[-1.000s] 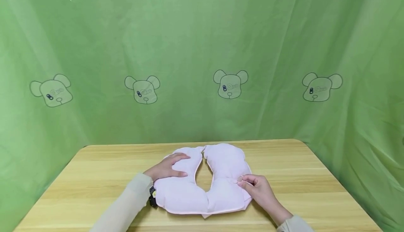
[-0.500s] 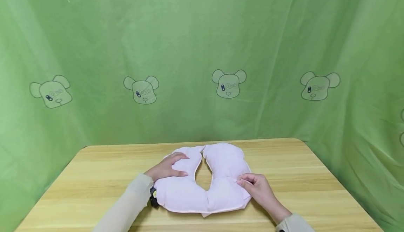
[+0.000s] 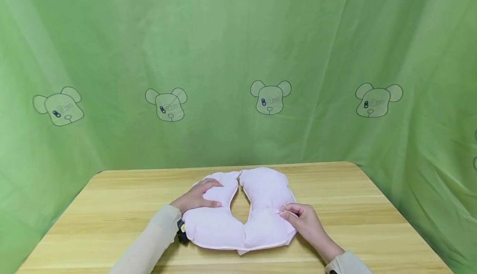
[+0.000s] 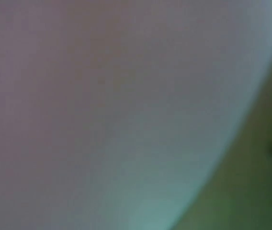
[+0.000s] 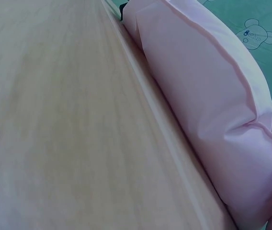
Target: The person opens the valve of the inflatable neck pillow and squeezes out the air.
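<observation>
A pale pink inflatable neck pillow [image 3: 266,191] lies puffed up on the table, its two arms pointing away from me and their ends close together. My left hand [image 3: 197,195] rests on its left arm, thumb and fingers spread. At the right side, thumb and forefinger of my right hand [image 3: 303,220] pinch the pillow's small air valve [image 3: 282,211], mostly covered by the fingertips. Blurred pale fabric of the pillow [image 4: 102,115] fills most of the left wrist view. From the right wrist, the pillow's plump side [image 5: 208,96] shows, with fingers at the right border.
The wooden table [image 3: 123,207] has rounded far corners. Behind it hangs a green curtain [image 3: 216,38] printed with bear heads, and it wraps round both sides. A black wrist device [image 3: 182,231] sits beside the pillow's left edge.
Both hands keep their places on the pillow, the right still at the valve. Only a slight shift of the head view shows.
</observation>
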